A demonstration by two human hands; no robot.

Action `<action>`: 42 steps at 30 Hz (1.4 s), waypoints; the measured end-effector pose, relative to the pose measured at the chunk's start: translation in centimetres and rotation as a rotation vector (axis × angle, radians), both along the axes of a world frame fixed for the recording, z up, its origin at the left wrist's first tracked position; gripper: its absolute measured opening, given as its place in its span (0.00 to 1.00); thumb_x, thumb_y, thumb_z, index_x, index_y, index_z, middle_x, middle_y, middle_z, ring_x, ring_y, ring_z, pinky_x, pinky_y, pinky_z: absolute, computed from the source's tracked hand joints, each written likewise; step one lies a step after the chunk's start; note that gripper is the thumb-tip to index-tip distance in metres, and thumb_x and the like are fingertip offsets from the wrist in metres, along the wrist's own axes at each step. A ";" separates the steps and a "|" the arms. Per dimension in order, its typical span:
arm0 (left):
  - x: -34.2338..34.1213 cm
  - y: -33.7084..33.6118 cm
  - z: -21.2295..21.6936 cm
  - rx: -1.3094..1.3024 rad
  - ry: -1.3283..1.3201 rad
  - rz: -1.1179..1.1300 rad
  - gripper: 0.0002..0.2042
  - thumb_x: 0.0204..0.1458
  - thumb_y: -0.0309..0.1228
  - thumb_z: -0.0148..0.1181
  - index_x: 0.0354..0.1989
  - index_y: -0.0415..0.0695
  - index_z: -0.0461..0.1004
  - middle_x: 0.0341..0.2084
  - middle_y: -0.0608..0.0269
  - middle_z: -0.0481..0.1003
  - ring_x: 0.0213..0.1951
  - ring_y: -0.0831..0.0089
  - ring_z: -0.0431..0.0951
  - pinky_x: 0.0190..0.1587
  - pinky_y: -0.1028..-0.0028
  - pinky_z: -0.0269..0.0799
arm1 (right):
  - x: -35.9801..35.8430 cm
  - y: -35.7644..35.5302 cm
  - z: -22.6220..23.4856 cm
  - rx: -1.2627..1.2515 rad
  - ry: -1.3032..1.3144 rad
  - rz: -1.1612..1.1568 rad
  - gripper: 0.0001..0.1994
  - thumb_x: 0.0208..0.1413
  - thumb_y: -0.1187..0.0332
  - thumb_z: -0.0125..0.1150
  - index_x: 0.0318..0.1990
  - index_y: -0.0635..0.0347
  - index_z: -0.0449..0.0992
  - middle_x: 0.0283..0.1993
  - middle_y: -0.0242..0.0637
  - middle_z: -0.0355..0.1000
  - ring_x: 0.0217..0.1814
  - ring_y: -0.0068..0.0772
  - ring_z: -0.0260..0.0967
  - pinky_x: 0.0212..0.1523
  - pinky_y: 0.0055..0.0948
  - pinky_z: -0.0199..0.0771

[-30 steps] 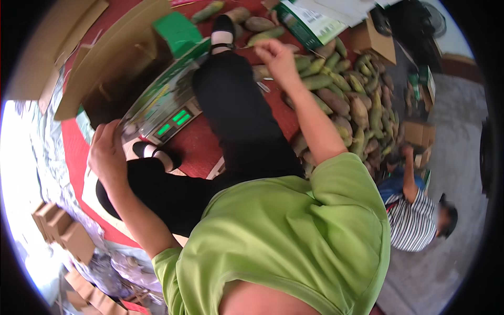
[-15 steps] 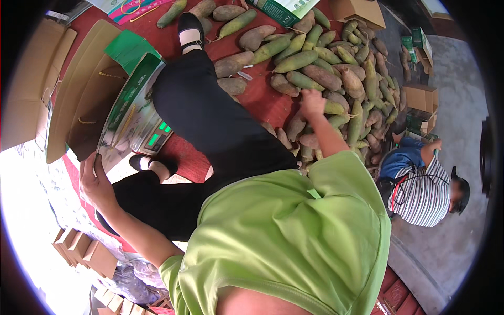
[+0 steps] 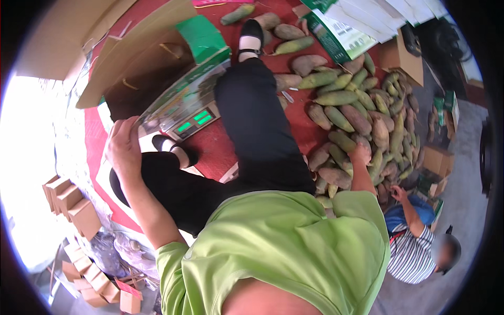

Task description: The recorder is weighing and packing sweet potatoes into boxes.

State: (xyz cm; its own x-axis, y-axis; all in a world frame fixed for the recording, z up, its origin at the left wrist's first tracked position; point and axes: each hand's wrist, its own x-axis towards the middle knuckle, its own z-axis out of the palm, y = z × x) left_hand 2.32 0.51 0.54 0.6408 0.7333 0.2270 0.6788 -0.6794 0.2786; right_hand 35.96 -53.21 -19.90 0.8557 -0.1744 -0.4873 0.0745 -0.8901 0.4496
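My left hand (image 3: 124,149) is closed on the near rim of an open cardboard box (image 3: 173,100), which has green printed sides and a brown inside. The box rests by a weighing scale (image 3: 190,122) with lit green displays, in front of my left foot. At the right, my right hand (image 3: 360,154) is down in a large heap of soil-smeared green radishes (image 3: 386,134). Its fingers are bent over the end of a brownish radish (image 3: 360,139); the fingertips are partly hidden.
Loose radishes (image 3: 291,46) lie on the red floor covering (image 3: 262,105) ahead. A green-and-white carton (image 3: 336,34) stands beyond the heap. Beside it, at the right, a person in a striped shirt (image 3: 412,257) reaches toward the radishes. Small brown boxes (image 3: 84,218) are stacked at the left.
My view has shifted, so the box and heap sit differently in it. My right hand has moved nearer over the heap; my left stays at the box rim. The other person's arm now reaches toward the heap.
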 end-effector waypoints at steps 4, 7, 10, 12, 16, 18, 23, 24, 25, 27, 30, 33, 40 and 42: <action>-0.1 0.0 0.2 -0.021 0.030 0.037 0.05 0.53 0.31 0.59 0.35 0.48 0.79 0.28 0.64 0.75 0.35 0.62 0.77 0.37 0.66 0.71 | 0.7 1.8 -0.4 0.091 0.063 0.059 0.30 0.41 0.56 0.73 0.52 0.55 0.69 0.55 0.42 0.70 0.57 0.45 0.69 0.53 0.43 0.73; 0.0 0.0 0.3 -0.007 0.030 0.029 0.05 0.52 0.31 0.58 0.35 0.49 0.79 0.29 0.66 0.75 0.37 0.63 0.77 0.38 0.66 0.72 | 0.4 3.7 -0.8 0.159 -0.012 0.143 0.30 0.40 0.54 0.72 0.50 0.55 0.70 0.53 0.44 0.71 0.55 0.46 0.71 0.51 0.44 0.74; -0.3 0.1 0.2 -0.005 0.033 0.034 0.05 0.52 0.31 0.58 0.34 0.50 0.79 0.29 0.67 0.75 0.37 0.64 0.77 0.37 0.65 0.72 | 0.7 6.0 0.5 0.208 -0.040 0.181 0.28 0.40 0.53 0.71 0.47 0.58 0.72 0.50 0.47 0.73 0.53 0.48 0.71 0.50 0.44 0.74; -0.3 0.2 0.3 0.001 0.062 0.033 0.04 0.52 0.31 0.59 0.34 0.50 0.78 0.28 0.68 0.74 0.36 0.64 0.77 0.38 0.65 0.72 | 1.5 7.1 2.2 0.280 -0.055 0.179 0.27 0.40 0.54 0.72 0.46 0.60 0.73 0.49 0.48 0.73 0.53 0.49 0.71 0.50 0.43 0.73; -0.4 0.3 0.4 0.009 0.057 0.023 0.04 0.51 0.30 0.59 0.33 0.50 0.78 0.28 0.67 0.74 0.36 0.64 0.76 0.39 0.65 0.72 | 3.3 11.1 7.3 0.701 -0.152 0.215 0.29 0.41 0.58 0.72 0.49 0.66 0.72 0.45 0.53 0.74 0.51 0.51 0.72 0.50 0.41 0.71; -0.4 0.4 0.3 0.011 0.044 0.015 0.04 0.50 0.30 0.59 0.33 0.50 0.78 0.27 0.67 0.74 0.36 0.65 0.76 0.39 0.65 0.72 | 4.8 13.7 9.1 0.959 -0.255 0.341 0.29 0.42 0.60 0.71 0.52 0.66 0.72 0.46 0.52 0.74 0.49 0.49 0.72 0.50 0.38 0.70; -0.5 0.4 0.4 0.033 0.042 0.003 0.03 0.50 0.30 0.59 0.32 0.50 0.78 0.26 0.67 0.72 0.36 0.66 0.76 0.39 0.65 0.72 | 4.8 25.8 18.9 1.257 -0.311 0.568 0.26 0.44 0.63 0.71 0.51 0.66 0.72 0.47 0.49 0.74 0.50 0.44 0.72 0.52 0.36 0.69; -0.5 0.4 0.3 0.035 0.031 -0.003 0.03 0.50 0.30 0.59 0.32 0.50 0.78 0.25 0.67 0.72 0.36 0.66 0.76 0.39 0.65 0.72 | 4.0 28.3 21.0 1.297 -0.325 0.641 0.26 0.45 0.63 0.70 0.51 0.65 0.72 0.47 0.48 0.74 0.50 0.43 0.72 0.51 0.35 0.69; -0.5 0.4 0.3 0.039 0.023 -0.008 0.03 0.50 0.30 0.60 0.32 0.50 0.78 0.25 0.67 0.72 0.35 0.66 0.76 0.39 0.65 0.72 | 3.1 30.7 22.8 1.385 -0.259 0.677 0.25 0.45 0.63 0.70 0.51 0.63 0.72 0.47 0.47 0.74 0.50 0.42 0.72 0.51 0.34 0.70; -0.7 0.3 0.3 0.049 0.029 -0.009 0.03 0.49 0.30 0.59 0.32 0.50 0.79 0.25 0.67 0.72 0.35 0.66 0.76 0.39 0.65 0.72 | 1.5 35.2 24.9 1.498 -0.161 0.825 0.24 0.45 0.63 0.69 0.51 0.60 0.72 0.47 0.43 0.74 0.49 0.41 0.72 0.49 0.33 0.70; -0.8 0.3 0.4 0.054 0.030 -0.017 0.03 0.49 0.30 0.59 0.32 0.50 0.79 0.25 0.67 0.72 0.35 0.66 0.76 0.39 0.65 0.72 | -1.6 41.3 26.3 1.454 -0.151 1.136 0.24 0.44 0.59 0.69 0.49 0.56 0.73 0.47 0.38 0.73 0.49 0.43 0.72 0.48 0.35 0.72; -0.7 0.3 0.2 0.064 0.032 -0.021 0.03 0.50 0.30 0.59 0.32 0.50 0.79 0.25 0.67 0.72 0.35 0.66 0.76 0.39 0.65 0.72 | -5.7 46.1 24.5 1.380 -0.217 1.289 0.25 0.44 0.57 0.69 0.50 0.55 0.73 0.47 0.39 0.73 0.49 0.43 0.72 0.50 0.36 0.71; -0.7 0.6 -0.3 0.038 0.047 -0.024 0.04 0.51 0.31 0.57 0.34 0.51 0.78 0.27 0.67 0.73 0.36 0.63 0.76 0.37 0.63 0.72 | -8.8 50.0 21.0 1.412 0.458 1.253 0.25 0.51 0.55 0.63 0.53 0.62 0.74 0.53 0.44 0.73 0.56 0.44 0.69 0.57 0.34 0.67; -1.0 0.3 0.3 -0.014 0.055 -0.009 0.05 0.53 0.32 0.57 0.35 0.51 0.78 0.29 0.67 0.74 0.37 0.62 0.76 0.37 0.63 0.72 | -7.3 48.2 21.7 1.567 0.451 1.203 0.24 0.52 0.56 0.63 0.52 0.63 0.75 0.51 0.45 0.74 0.54 0.38 0.72 0.54 0.30 0.69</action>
